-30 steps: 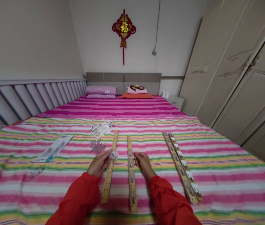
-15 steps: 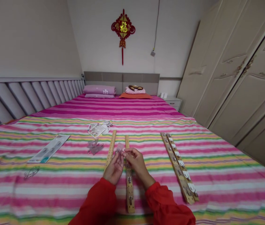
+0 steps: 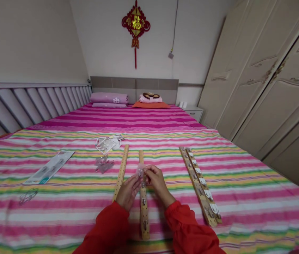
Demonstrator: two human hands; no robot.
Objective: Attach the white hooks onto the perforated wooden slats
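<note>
Between my hands is a clear plastic adhesive hook [image 3: 140, 168], held above a narrow wooden strip with holes [image 3: 144, 211]. My left hand [image 3: 128, 190] has its fingertips closed on the piece from the left. My right hand [image 3: 157, 181] pinches it from the right with thumb and forefinger. Small metal hooks sit along the near part of the strip. Just left of it, partly behind my left hand, lies another holed wooden strip [image 3: 121, 169] with no hooks visible. A small pile of clear hooks [image 3: 104, 164] rests on the striped sheet farther left.
On the right lie two wooden strips, one with metal hooks [image 3: 195, 178] and one with white hooks [image 3: 202, 182]. A packet of hooks [image 3: 50, 167], some thin metal wire pieces [image 3: 28, 195] and opened packaging [image 3: 108, 143] lie left. A bed rail [image 3: 33, 106] borders the bed.
Both hands have shifted slightly rightward over the middle strip, and the clear hook now hangs over that strip instead of between the two strips. The camera view has also shifted a little.
</note>
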